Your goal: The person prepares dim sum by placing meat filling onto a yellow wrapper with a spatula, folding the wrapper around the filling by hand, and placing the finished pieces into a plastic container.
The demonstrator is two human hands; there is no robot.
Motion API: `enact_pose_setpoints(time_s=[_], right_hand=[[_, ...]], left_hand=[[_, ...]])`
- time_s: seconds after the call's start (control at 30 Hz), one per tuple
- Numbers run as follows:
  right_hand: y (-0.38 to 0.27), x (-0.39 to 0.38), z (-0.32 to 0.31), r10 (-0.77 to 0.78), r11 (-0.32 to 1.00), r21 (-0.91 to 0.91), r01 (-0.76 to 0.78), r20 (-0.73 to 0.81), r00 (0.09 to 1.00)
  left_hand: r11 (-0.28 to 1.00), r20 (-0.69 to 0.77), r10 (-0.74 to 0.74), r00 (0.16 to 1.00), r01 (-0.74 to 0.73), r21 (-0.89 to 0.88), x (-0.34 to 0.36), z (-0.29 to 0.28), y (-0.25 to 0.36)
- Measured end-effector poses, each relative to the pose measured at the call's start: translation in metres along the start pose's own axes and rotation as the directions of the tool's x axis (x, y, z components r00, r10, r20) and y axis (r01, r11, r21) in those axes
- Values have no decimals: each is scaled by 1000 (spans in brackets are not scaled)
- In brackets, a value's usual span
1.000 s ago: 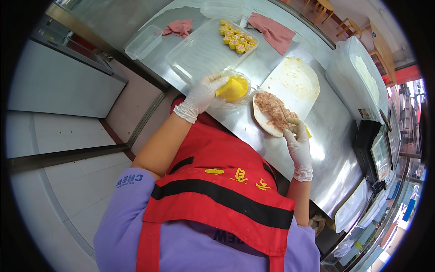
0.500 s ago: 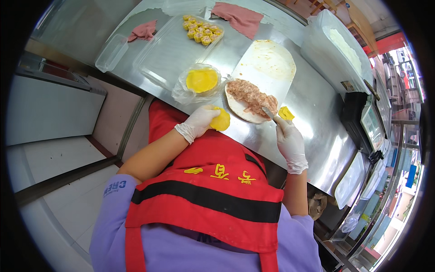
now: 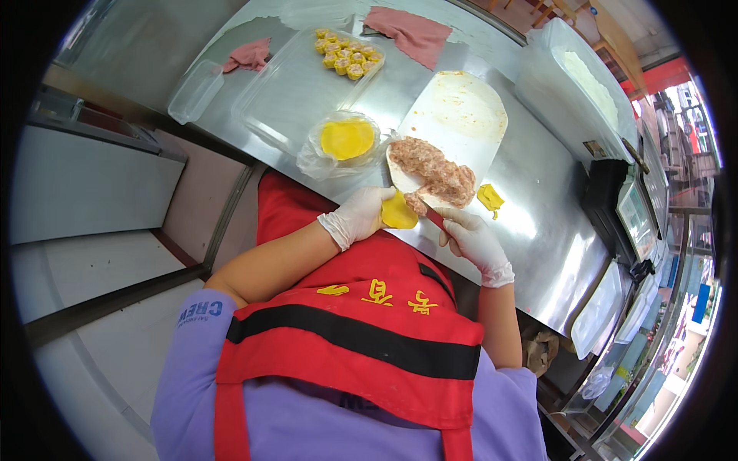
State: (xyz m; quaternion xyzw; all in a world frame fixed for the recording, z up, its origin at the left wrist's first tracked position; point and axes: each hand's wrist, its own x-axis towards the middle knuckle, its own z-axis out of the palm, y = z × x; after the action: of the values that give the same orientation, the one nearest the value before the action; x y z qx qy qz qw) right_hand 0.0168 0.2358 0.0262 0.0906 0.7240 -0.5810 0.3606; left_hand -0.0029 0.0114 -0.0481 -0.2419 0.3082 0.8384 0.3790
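My gloved left hand (image 3: 364, 216) holds a round yellow dumpling wrapper (image 3: 399, 210) by its left side. The gloved right hand (image 3: 474, 237) grips a spreading knife (image 3: 435, 218) with a reddish handle. A lump of minced meat (image 3: 416, 203) sits on the knife's end, at the wrapper's right edge. Just beyond both hands, a mound of meat filling (image 3: 435, 170) covers the near part of a white board (image 3: 465, 104). Left of it, a stack of yellow wrappers (image 3: 347, 139) lies in an opened clear plastic bag (image 3: 317, 159). A crumpled yellow wrapper piece (image 3: 489, 199) rests right of the board.
A clear tray (image 3: 269, 107) at the far left holds several filled yellow dumplings (image 3: 348, 55). Pink cloths (image 3: 411, 32) and a small clear container (image 3: 195, 92) lie around it. A large plastic bin (image 3: 573, 88) and a black scale (image 3: 607, 200) line the right side of the steel table (image 3: 538, 253).
My right hand has moved from the filling's right end down and left, carrying meat on the knife to the wrapper. The left hand has shifted slightly right with the wrapper.
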Motion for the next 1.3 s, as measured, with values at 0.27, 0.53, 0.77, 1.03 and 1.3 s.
enact_pose_setpoints(time_s=[0.27, 0.53, 0.77, 1.03, 1.3], right_hand=[[38, 11, 36, -452, 888, -4, 459, -188, 872], [9, -13, 12, -515, 761, -515, 394, -112, 850], [-3, -10, 36, -503, 770, -521, 368, -142, 852], [10, -8, -7, -389, 690, -717, 99, -253, 886], [-2, 12, 10, -270, 581, -814, 17, -173, 947]], left_hand=[[984, 197, 25, 980, 11, -179, -24, 8, 14], [989, 145, 141, 979, -133, -62, -22, -6, 17], [983, 265, 182, 947, -164, -88, -26, 9, 22], [963, -70, 258, 964, -251, 95, -33, -13, 21], [980, -153, 194, 969, -197, -4, -18, -26, 12]])
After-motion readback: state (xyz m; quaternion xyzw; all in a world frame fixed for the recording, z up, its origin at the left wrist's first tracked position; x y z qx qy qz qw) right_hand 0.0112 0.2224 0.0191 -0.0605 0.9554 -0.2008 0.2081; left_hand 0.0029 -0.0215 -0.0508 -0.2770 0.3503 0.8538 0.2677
